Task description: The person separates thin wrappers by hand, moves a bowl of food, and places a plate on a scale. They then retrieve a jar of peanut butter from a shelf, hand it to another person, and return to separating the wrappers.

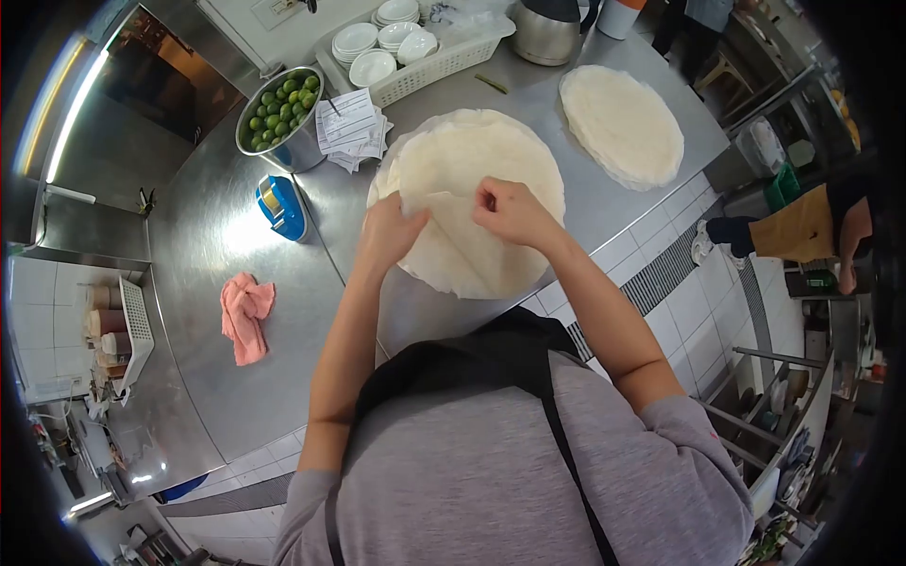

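Note:
A stack of thin, pale round wrappers [467, 151] lies on the steel table in front of me. Part of the top wrapper [453, 236] looks lifted, with its edge running between my two hands. At the stack's left side, my left hand [385, 231] is closed on the wrapper's edge, the thumb lying over the sheet. Over the middle right, the curled fingers of my right hand [517, 215] pinch the same sheet. Their fingertips are partly hidden. A second stack of wrappers [623, 127] rests apart at the upper right.
Limes [279, 113] fill a metal pot [300, 149] beside paper slips [349, 123]. A blue tape dispenser [281, 209] and pink cloth [247, 316] lie leftward. Behind are a white basket [444, 68] of small dishes and a steel jug [545, 36]. Another person [802, 226] stands at right.

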`<state>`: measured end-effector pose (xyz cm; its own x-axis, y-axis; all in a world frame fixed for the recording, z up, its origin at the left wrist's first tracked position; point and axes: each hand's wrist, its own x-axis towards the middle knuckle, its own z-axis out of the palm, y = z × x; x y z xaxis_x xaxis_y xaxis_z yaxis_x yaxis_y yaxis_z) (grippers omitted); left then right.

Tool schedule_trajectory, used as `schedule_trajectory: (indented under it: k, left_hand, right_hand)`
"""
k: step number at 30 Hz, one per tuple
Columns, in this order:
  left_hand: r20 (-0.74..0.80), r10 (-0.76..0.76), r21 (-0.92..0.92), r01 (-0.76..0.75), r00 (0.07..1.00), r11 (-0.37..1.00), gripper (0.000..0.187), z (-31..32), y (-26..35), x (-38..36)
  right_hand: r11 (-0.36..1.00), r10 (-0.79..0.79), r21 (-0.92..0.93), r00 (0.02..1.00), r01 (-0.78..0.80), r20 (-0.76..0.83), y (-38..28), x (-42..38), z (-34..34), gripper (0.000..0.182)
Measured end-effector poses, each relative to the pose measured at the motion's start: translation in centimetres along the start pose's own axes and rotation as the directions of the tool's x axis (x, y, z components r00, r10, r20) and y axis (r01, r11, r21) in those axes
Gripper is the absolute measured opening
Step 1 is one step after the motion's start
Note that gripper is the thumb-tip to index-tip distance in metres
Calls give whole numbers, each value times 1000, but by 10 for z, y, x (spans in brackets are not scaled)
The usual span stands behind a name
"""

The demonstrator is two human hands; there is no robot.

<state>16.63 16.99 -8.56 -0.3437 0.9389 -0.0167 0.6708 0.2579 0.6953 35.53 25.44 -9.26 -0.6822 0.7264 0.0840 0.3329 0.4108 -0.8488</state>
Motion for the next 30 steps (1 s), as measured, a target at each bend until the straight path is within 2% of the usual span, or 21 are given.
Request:
schedule_trajectory:
  k: [1,2,3,4,6,11,13,15,16,17,18,19,20,21,22,23,24,26,27,29,30]
  left_hand:
    - [-3,2,0,-2,1000,1000,26,-1,6,1]
    - [-12,-1,-68,0,1000,998,27,-2,12,5]
    - [-18,-3,-133,1,1000,991,28,-3,17,9]
    - [-16,0,-128,-2,1000,992,28,-4,17,11]
    - [-33,-180,-131,174,983,976,29,-5,11,6]
    - [-15,-278,-290,262,960,920,31,2,-15,-17]
    - [4,-343,-365,320,939,874,32,4,-14,-31]
    - [32,-235,-167,237,971,957,31,1,-6,-41]
    - [31,-232,-169,234,972,957,31,4,-7,-41]
    - [-102,-18,-56,13,995,998,31,8,-8,-40]
    - [-210,212,87,-198,955,976,31,8,-5,-38]
    - [-222,220,89,-205,950,975,31,6,-1,-31]
    - [-162,131,62,-122,978,991,32,2,3,-21]
    - [-101,45,40,-41,994,998,33,-2,9,-10]
    - [-114,64,43,-59,991,997,33,-1,7,1]
    - [-98,7,-157,-23,995,987,31,5,1,12]
    - [-65,-39,-349,14,997,937,29,8,0,22]
    - [-95,-10,-247,-14,995,969,29,4,8,31]
    - [-124,-8,-146,-11,992,989,30,1,10,32]
    - [-209,23,-114,-48,978,992,31,0,7,32]
    - [-283,42,-86,-69,958,994,33,2,4,30]
  right_hand:
    - [1000,-3,-2,1000,3,-1,-4,4,12,19]
    - [989,-148,-61,966,138,-213,-10,10,29,20]
    - [956,-291,-145,866,253,-406,-19,14,35,22]
    - [957,-289,-143,865,252,-411,-24,13,33,22]
    - [993,-35,-118,980,12,-194,-35,10,32,25]
    - [986,96,154,961,-57,-261,-12,10,-9,26]
    - [985,152,121,950,-123,-272,5,11,-28,26]
    - [978,208,95,932,-188,-298,13,8,-40,26]
    - [968,248,3,950,-252,-187,13,5,-46,29]
    - [948,296,-97,952,-302,-77,12,3,-50,32]
    - [950,288,-101,954,-295,-81,11,4,-51,32]
    - [950,245,-198,970,-241,-7,11,7,-51,31]
    - [941,205,-290,976,-177,68,11,10,-50,31]
    - [942,187,-295,981,-162,57,11,17,-43,31]
    - [988,-61,-144,997,53,-51,9,26,-28,30]
    - [958,-284,-19,940,286,-191,7,34,-15,30]
    - [955,-295,-33,932,295,-210,3,41,-4,30]
    - [864,-447,-363,863,349,-234,-6,51,10,26]
    - [860,-454,-371,857,350,-244,-8,53,7,26]
    - [924,-204,-360,961,126,-188,-12,56,4,26]
    - [923,-203,-363,961,124,-189,-11,55,-1,26]
